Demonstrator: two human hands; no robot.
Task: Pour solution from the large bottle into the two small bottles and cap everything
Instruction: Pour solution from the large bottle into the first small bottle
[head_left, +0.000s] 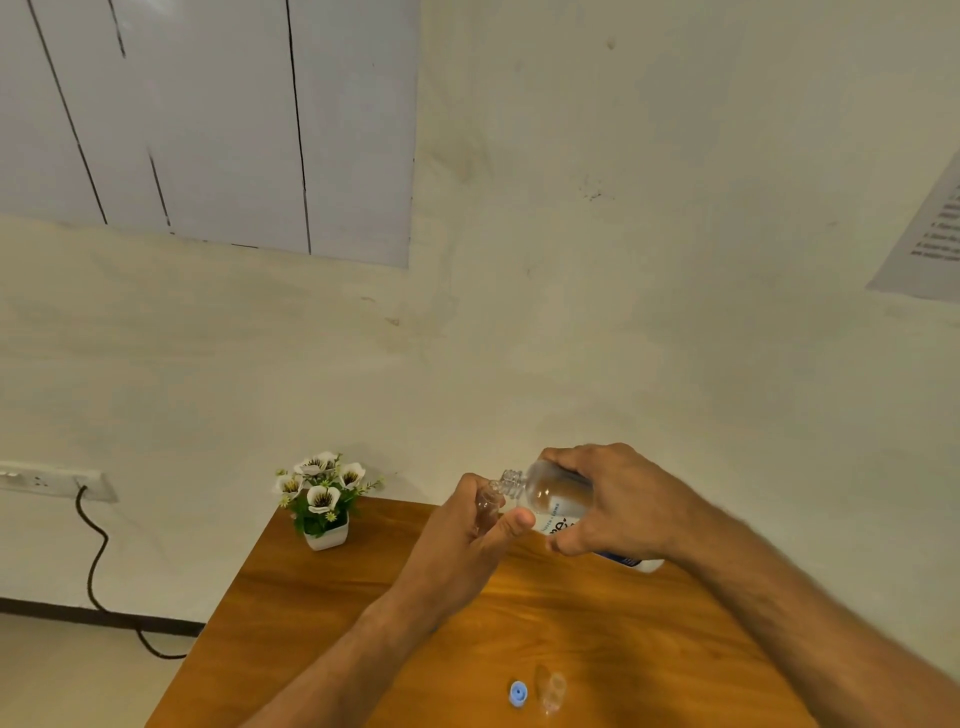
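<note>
My right hand (618, 501) grips the large clear bottle (553, 491), tipped over to the left with its uncapped threaded neck touching the mouth of a small clear bottle (487, 510). That small bottle is held up above the wooden table (363, 623) in my left hand (462, 545), whose fingers hide most of it. A second small clear bottle (551, 691) stands on the table near the front edge, with no cap on it that I can see. A blue cap (518, 694) lies just to its left.
A small white pot of white artificial flowers (322, 501) stands at the table's back left corner against the wall. A wall socket (52, 480) with a dark cable is at the left. A printed sheet (930, 234) hangs on the wall at right.
</note>
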